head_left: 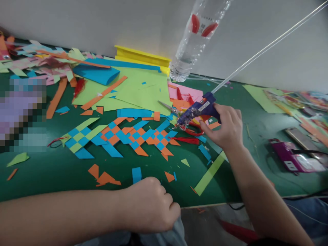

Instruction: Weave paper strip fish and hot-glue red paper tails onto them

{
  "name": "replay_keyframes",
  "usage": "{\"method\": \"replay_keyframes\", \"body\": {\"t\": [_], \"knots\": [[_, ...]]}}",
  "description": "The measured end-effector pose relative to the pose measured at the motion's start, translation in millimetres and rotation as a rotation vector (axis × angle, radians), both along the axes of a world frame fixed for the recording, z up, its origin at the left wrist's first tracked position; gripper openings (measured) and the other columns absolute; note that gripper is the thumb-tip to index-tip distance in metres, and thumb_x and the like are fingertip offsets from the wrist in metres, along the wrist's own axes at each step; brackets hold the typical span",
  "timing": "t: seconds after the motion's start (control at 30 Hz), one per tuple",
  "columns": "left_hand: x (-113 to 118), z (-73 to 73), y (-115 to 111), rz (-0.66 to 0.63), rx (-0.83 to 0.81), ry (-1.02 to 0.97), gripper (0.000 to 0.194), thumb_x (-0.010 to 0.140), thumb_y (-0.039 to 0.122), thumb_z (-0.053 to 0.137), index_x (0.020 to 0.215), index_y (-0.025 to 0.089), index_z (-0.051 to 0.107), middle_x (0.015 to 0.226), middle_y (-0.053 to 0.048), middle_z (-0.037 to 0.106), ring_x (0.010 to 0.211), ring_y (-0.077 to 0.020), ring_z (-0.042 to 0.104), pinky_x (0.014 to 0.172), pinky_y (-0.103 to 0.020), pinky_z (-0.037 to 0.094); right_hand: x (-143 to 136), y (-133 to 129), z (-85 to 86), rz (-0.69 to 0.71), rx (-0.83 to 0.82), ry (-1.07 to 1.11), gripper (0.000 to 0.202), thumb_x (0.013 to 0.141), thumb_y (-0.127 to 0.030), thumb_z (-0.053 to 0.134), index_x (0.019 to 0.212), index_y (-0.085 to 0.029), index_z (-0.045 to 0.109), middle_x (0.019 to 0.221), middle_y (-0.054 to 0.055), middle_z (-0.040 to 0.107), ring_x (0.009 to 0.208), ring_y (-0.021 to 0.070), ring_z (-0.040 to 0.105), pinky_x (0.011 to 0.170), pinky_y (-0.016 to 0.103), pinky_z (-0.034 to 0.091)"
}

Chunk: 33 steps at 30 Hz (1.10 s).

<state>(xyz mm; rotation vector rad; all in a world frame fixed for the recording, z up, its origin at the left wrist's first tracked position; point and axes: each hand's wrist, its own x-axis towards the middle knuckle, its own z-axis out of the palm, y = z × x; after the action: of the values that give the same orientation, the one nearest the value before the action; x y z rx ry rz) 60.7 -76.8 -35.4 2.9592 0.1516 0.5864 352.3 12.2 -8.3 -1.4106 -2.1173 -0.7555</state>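
My right hand (228,126) grips the handle of a dark blue hot glue gun (196,111). A long clear glue stick (266,48) sticks out of its back end, and the nozzle points down-left. Under and beside the gun lie scissors (169,107), partly covered. Left of the nozzle, woven paper fish (137,137) in blue, orange and green lie in an overlapping row, with a red tassel (188,140) at the right end. My left hand (156,205) is closed in a fist at the table's front edge; whatever its fingers may hold is hidden.
A water bottle (191,48) stands by the wall, near a folded yellow strip (142,56) and green paper sheets (146,89). Paper scraps (46,61) heap at the back left. A purple box (289,155) and a phone (302,140) lie right.
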Motion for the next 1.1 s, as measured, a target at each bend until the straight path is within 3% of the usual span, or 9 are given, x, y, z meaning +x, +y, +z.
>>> {"method": "replay_keyframes", "body": {"t": [0.3, 0.6, 0.8, 1.1], "knots": [[1.6, -2.8, -0.2, 0.01, 0.027, -0.045, 0.025, 0.083, 0.023, 0.057, 0.061, 0.019, 0.046, 0.048, 0.004, 0.046, 0.038, -0.0124, 0.042, 0.034, -0.03, 0.023, 8.9, 11.4, -11.0, -0.145, -0.094, 0.128, 0.057, 0.082, -0.05, 0.058, 0.129, -0.02, 0.046, 0.106, 0.013, 0.063, 0.098, 0.031, 0.061, 0.083, 0.047, 0.049], [2.2, -1.3, -0.2, -0.001, 0.048, -0.01, 0.025, 0.084, 0.025, 0.056, 0.062, 0.019, 0.045, 0.047, 0.004, 0.047, 0.037, -0.012, 0.045, 0.034, -0.029, 0.023, 29.9, 30.1, -14.9, -0.285, -0.163, 0.328, 0.056, 0.079, -0.05, 0.058, 0.123, -0.016, 0.053, 0.107, 0.014, 0.063, 0.1, 0.0316, 0.06, 0.086, 0.048, 0.047], [3.4, 0.3, 0.8, -0.011, 0.031, -0.019, 0.025, 0.082, 0.025, 0.058, 0.061, 0.019, 0.045, 0.047, 0.004, 0.047, 0.037, -0.0122, 0.045, 0.033, -0.029, 0.023, 42.5, 51.7, -16.4, -0.432, -0.223, 0.448, 0.056, 0.077, -0.049, 0.058, 0.12, -0.012, 0.056, 0.113, 0.017, 0.063, 0.104, 0.0307, 0.059, 0.09, 0.045, 0.046], [4.5, 0.1, 0.8, -0.043, 0.026, 0.032, 0.025, 0.083, 0.026, 0.059, 0.063, 0.019, 0.045, 0.047, 0.004, 0.048, 0.037, -0.0116, 0.047, 0.034, -0.028, 0.02, 52.5, 101.8, -5.9, -0.623, -0.268, 0.454, 0.06, 0.08, -0.049, 0.053, 0.125, -0.009, 0.051, 0.122, 0.021, 0.057, 0.115, 0.0349, 0.052, 0.096, 0.049, 0.039]]}}
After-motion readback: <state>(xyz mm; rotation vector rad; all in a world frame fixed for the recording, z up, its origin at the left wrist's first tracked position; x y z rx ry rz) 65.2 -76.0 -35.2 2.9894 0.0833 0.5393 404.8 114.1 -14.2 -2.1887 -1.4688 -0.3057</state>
